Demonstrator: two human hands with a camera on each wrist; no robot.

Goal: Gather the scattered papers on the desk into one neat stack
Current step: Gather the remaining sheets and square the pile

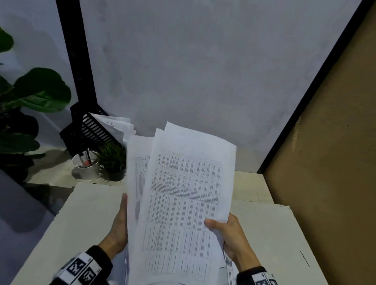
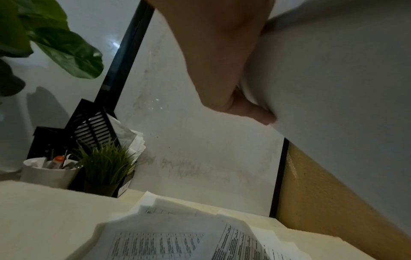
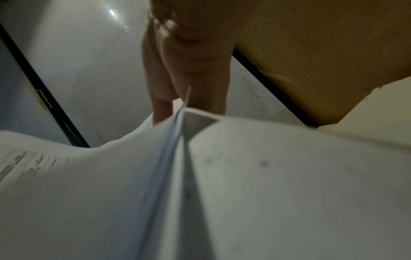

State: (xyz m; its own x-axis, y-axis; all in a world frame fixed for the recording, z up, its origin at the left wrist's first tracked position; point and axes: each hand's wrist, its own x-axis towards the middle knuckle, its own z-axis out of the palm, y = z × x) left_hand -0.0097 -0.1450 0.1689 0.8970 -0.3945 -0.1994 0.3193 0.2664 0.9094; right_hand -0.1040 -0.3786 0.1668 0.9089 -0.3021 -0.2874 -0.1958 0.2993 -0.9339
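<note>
While both hands hold them up off the worktop [image 1: 287,235], the gathered papers [image 1: 184,209] stand fanned and uneven between the palms. Right hand [image 1: 231,240] at four o'clock: thumb curled over the printed front sheet, the other fingers hidden behind the bundle. Left hand [image 1: 119,224] at eight o'clock lies flat along the bundle's left edge, thumb straight up the sheet; in the left wrist view its fingers [image 2: 262,114] curl against the blank back of the paper. Below, more loose sheets [image 2: 169,241] lie overlapping on the worktop. Further out at ten o'clock, a white cup of pens [image 1: 87,167] stands just beside a small grassy plant [image 1: 113,159], and behind them a black slotted file rack [image 1: 91,130] holds more papers. A big-leafed plant [image 1: 29,94] sits far left.
</note>
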